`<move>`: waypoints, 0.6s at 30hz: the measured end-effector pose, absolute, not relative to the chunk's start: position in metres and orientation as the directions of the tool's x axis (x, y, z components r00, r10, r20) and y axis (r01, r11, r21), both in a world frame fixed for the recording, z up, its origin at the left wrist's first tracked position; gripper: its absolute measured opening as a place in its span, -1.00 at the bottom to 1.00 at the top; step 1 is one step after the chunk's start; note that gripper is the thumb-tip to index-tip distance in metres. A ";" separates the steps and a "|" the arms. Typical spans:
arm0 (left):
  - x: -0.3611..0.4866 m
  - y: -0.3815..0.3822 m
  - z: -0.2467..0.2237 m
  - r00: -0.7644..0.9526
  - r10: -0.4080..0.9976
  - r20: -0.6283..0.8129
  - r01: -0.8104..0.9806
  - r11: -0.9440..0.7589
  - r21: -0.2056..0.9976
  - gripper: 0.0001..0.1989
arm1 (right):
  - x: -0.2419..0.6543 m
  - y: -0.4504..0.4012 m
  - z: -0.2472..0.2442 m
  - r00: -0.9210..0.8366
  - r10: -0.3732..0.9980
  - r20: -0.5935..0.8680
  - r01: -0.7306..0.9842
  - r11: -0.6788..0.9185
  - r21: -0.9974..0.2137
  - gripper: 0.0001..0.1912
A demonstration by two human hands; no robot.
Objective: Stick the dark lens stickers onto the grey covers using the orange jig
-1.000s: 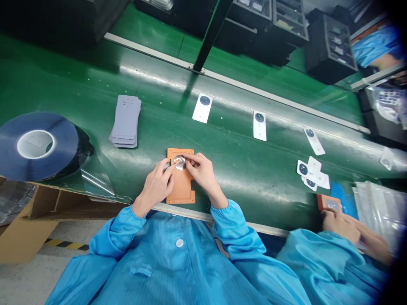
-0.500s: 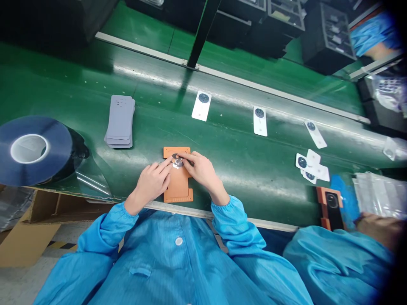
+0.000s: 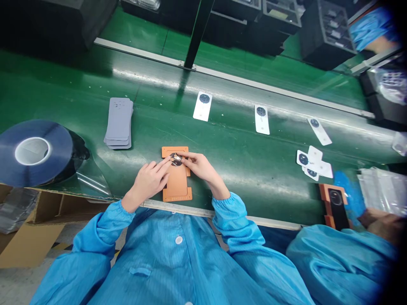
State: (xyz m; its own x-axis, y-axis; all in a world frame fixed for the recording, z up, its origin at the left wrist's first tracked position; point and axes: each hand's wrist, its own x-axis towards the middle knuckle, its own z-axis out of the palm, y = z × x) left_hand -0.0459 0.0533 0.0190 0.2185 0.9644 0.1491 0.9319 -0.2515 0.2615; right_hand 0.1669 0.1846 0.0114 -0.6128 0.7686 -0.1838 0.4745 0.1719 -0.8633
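Observation:
A flat orange jig with notched sides lies on the green bench in front of me. At its upper part sits a glossy black round camera-lens piece. My left hand reaches in from the left, its index fingertip on the lens piece's left edge and its thumb apart below. From the right comes my right hand, with index finger and thumb closed on the piece's upper and right edge. The fingertips hide parts of its rim.
Stacked grey phone-shaped sheets and a large roll of clear film are on the left. White cards with dark discs lie behind and to the right. A co-worker's sleeve is beside another orange jig holding a black panel.
My fingers have shifted slightly on the lens piece, and more of its dark surface shows between them. The whole view has tilted a little. The co-worker's hand has moved slightly.

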 end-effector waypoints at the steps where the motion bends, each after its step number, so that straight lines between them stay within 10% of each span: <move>1: -0.046 0.054 0.019 0.217 0.964 0.150 0.931 -0.251 0.264 -0.48 | 0.167 0.184 0.011 -0.610 0.771 -0.181 0.473 0.172 -0.864 -0.51; 18: -0.051 0.054 0.014 0.227 0.962 0.152 0.907 -0.266 0.328 -0.51 | 0.180 0.160 0.013 -0.491 0.860 -0.140 0.530 0.167 -0.831 -0.54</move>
State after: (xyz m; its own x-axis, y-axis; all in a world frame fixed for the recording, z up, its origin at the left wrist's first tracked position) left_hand -0.0512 0.0538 0.0139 0.2271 0.9620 0.1516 0.9066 -0.2657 0.3278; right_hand 0.1796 0.1603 0.0127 -0.4910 0.8598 -0.1403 0.5302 0.1671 -0.8313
